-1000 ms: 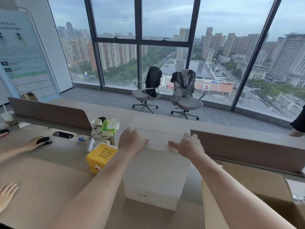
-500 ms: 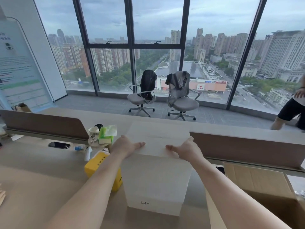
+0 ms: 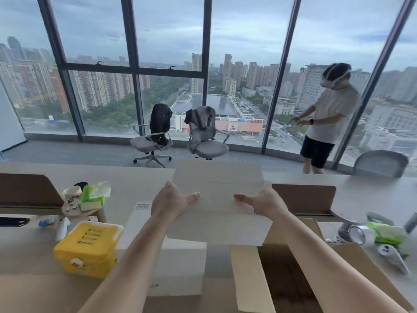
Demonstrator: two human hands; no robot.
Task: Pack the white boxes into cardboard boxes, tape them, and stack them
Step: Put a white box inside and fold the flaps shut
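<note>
Gripping a white box (image 3: 218,190) by its ends, left hand (image 3: 171,203) and right hand (image 3: 265,203) hold it above the open cardboard box (image 3: 246,274); second white box (image 3: 180,265) waits, nothing taped

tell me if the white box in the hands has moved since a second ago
Yes. The upper white box has risen off the lower white box and shifted right, away from the yellow bin, partly over the open cardboard box.
</note>
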